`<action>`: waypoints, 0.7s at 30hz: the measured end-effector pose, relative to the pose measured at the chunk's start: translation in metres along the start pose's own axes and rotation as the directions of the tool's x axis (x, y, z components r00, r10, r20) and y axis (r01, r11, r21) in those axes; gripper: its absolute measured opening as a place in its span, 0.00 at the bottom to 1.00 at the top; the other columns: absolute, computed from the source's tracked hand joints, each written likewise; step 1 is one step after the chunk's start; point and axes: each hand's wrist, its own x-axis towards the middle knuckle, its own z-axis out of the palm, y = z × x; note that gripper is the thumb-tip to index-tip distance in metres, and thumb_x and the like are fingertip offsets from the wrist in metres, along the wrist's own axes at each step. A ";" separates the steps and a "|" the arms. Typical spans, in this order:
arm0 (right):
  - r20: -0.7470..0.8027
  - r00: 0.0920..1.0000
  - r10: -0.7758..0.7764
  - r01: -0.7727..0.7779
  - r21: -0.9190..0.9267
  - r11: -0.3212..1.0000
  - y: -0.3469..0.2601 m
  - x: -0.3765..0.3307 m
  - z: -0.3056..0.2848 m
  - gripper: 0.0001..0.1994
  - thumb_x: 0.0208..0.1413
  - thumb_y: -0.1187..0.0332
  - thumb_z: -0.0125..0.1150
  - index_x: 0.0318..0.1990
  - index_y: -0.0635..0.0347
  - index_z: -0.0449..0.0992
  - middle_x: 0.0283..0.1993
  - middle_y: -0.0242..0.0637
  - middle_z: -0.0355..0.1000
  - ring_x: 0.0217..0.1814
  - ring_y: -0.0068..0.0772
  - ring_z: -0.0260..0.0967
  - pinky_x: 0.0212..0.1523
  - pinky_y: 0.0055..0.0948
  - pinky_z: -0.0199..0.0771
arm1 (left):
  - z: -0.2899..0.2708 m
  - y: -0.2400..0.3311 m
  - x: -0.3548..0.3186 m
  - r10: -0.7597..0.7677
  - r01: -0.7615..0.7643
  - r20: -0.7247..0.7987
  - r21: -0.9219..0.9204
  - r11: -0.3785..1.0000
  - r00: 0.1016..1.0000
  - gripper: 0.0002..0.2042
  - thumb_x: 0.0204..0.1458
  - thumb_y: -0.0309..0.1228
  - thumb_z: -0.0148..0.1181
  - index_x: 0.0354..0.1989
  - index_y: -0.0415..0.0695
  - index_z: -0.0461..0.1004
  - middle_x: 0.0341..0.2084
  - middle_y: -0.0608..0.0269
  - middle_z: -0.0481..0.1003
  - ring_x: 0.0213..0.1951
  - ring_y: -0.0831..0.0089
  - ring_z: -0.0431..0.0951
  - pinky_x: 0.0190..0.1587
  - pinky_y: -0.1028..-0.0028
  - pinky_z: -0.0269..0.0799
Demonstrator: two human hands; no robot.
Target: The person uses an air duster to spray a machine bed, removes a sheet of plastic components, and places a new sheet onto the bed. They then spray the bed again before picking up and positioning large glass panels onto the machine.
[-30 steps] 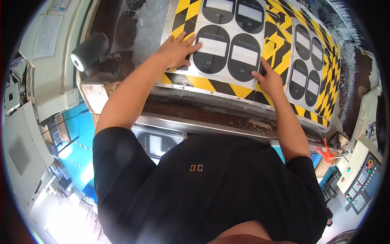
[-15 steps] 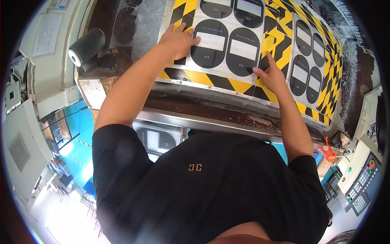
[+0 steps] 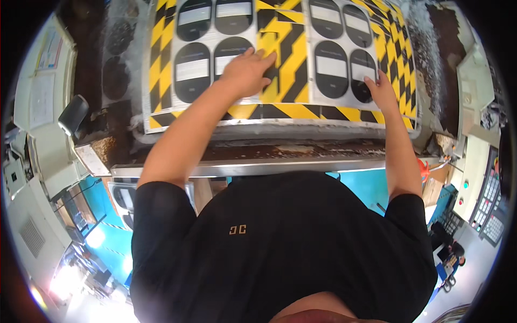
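A clear-bordered sheet of black rounded panels with white windows point(image 3: 212, 42) lies on the work surface to the left. A matching sheet point(image 3: 347, 49) lies to the right. Yellow-and-black striped tape point(image 3: 285, 70) runs between and around them. My left hand point(image 3: 246, 74) rests with fingers spread over the left sheet's right border, covering part of a panel and reaching onto the tape. At the right sheet's right border, my right hand point(image 3: 384, 96) has thumb and index finger apart, against the sheet; its other fingers are partly hidden.
A metal rail point(image 3: 301, 166) runs along the near edge of the bed. A dark cylinder point(image 3: 74, 114) sits at the left, a red handle point(image 3: 424, 169) at the right. Beyond it stands a keyed control panel point(image 3: 489, 200). Another person point(image 3: 458, 252) is far off at lower right.
The view has shifted to the right. My left hand has moved from the left sheet's left border to its right border, and my right hand from between the sheets to the right sheet's far side.
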 end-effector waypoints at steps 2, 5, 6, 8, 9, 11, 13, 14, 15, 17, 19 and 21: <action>0.006 0.998 -0.057 0.057 0.059 0.997 0.028 0.013 -0.003 0.40 0.55 0.46 0.63 0.66 0.68 0.62 0.59 0.61 0.70 0.63 0.54 0.69 0.61 0.38 0.67 | 0.026 0.041 0.028 0.025 -0.024 0.026 -0.051 0.998 0.999 0.37 0.54 0.43 0.63 0.72 0.55 0.54 0.71 0.50 0.56 0.71 0.46 0.54 0.69 0.55 0.55; 0.200 0.979 -0.026 -0.003 0.142 0.990 0.017 0.013 -0.015 0.41 0.55 0.47 0.63 0.67 0.69 0.61 0.61 0.62 0.68 0.65 0.55 0.67 0.63 0.38 0.65 | 0.049 0.080 0.055 -0.028 0.029 0.086 -0.012 1.000 0.996 0.37 0.57 0.45 0.60 0.74 0.58 0.51 0.74 0.55 0.48 0.74 0.48 0.43 0.73 0.51 0.43; 0.242 0.970 -0.036 0.002 0.137 0.991 0.013 0.011 -0.022 0.41 0.54 0.47 0.64 0.67 0.70 0.61 0.62 0.63 0.67 0.65 0.55 0.66 0.63 0.38 0.65 | 0.047 0.091 0.060 -0.066 0.065 0.108 0.015 0.998 0.992 0.36 0.58 0.45 0.59 0.73 0.61 0.51 0.74 0.58 0.48 0.75 0.49 0.42 0.73 0.51 0.42; 0.254 0.967 -0.032 -0.019 0.195 0.981 0.026 0.016 -0.024 0.41 0.54 0.47 0.64 0.67 0.69 0.61 0.62 0.62 0.67 0.65 0.54 0.67 0.63 0.39 0.65 | 0.051 0.104 0.068 -0.036 0.027 0.119 0.078 0.997 0.992 0.35 0.56 0.45 0.61 0.72 0.62 0.54 0.73 0.60 0.50 0.74 0.47 0.44 0.72 0.50 0.45; 0.265 0.963 -0.041 -0.029 0.254 0.967 0.025 0.017 -0.025 0.41 0.54 0.47 0.64 0.67 0.69 0.61 0.62 0.62 0.67 0.65 0.53 0.67 0.63 0.39 0.66 | 0.053 0.105 0.071 -0.032 0.023 0.126 0.074 0.997 0.992 0.35 0.56 0.45 0.62 0.72 0.63 0.55 0.73 0.62 0.50 0.74 0.47 0.45 0.72 0.49 0.45; 0.295 0.955 -0.008 -0.112 0.389 0.914 0.023 0.014 -0.027 0.41 0.54 0.48 0.64 0.68 0.69 0.60 0.62 0.61 0.67 0.64 0.52 0.67 0.63 0.40 0.65 | 0.057 0.105 0.072 -0.045 0.033 0.151 0.077 0.996 0.988 0.35 0.56 0.45 0.62 0.72 0.63 0.55 0.74 0.63 0.50 0.74 0.47 0.45 0.72 0.49 0.45; 0.328 0.944 0.018 -0.192 0.507 0.840 0.021 0.016 -0.033 0.42 0.55 0.48 0.64 0.68 0.69 0.59 0.63 0.60 0.67 0.64 0.52 0.67 0.63 0.41 0.65 | 0.058 0.106 0.073 -0.051 0.038 0.158 0.083 0.996 0.986 0.35 0.55 0.44 0.63 0.72 0.63 0.56 0.73 0.65 0.51 0.73 0.47 0.46 0.72 0.48 0.47; 0.318 0.945 0.080 -0.244 0.519 0.819 0.020 0.019 -0.034 0.39 0.54 0.50 0.65 0.66 0.69 0.62 0.57 0.56 0.70 0.57 0.48 0.70 0.57 0.39 0.69 | 0.058 0.106 0.073 -0.063 0.049 0.161 0.086 0.995 0.985 0.35 0.55 0.44 0.63 0.72 0.63 0.56 0.73 0.65 0.51 0.73 0.47 0.46 0.72 0.48 0.47; 0.306 0.941 0.144 -0.294 0.530 0.795 0.020 0.022 -0.034 0.36 0.54 0.53 0.67 0.64 0.69 0.65 0.52 0.51 0.74 0.49 0.43 0.74 0.51 0.37 0.73 | 0.058 0.106 0.073 -0.073 0.057 0.179 0.093 0.994 0.981 0.35 0.54 0.45 0.63 0.71 0.63 0.57 0.74 0.66 0.50 0.74 0.49 0.45 0.72 0.49 0.45; 0.393 0.909 0.136 -0.363 0.591 0.721 0.066 0.047 -0.025 0.31 0.53 0.55 0.68 0.57 0.69 0.69 0.45 0.45 0.75 0.41 0.36 0.72 0.42 0.32 0.72 | 0.058 0.108 0.078 -0.064 0.046 0.201 0.097 0.994 0.977 0.34 0.54 0.45 0.63 0.71 0.64 0.58 0.74 0.68 0.50 0.74 0.51 0.44 0.73 0.50 0.44; 0.489 0.867 0.095 -0.428 0.634 0.644 0.075 0.057 -0.021 0.25 0.52 0.58 0.70 0.51 0.68 0.73 0.38 0.39 0.75 0.33 0.29 0.71 0.33 0.27 0.71 | 0.059 0.106 0.075 -0.034 0.023 0.168 0.066 0.998 0.985 0.35 0.53 0.46 0.64 0.70 0.64 0.59 0.74 0.67 0.51 0.74 0.50 0.45 0.73 0.49 0.44; 0.465 0.880 0.101 -0.383 0.568 0.728 0.079 0.061 -0.020 0.17 0.49 0.61 0.73 0.38 0.64 0.75 0.27 0.30 0.71 0.25 0.18 0.64 0.24 0.21 0.62 | 0.060 0.105 0.074 -0.029 0.016 0.167 0.076 0.997 0.985 0.35 0.53 0.47 0.64 0.70 0.64 0.59 0.73 0.67 0.51 0.74 0.50 0.45 0.73 0.49 0.43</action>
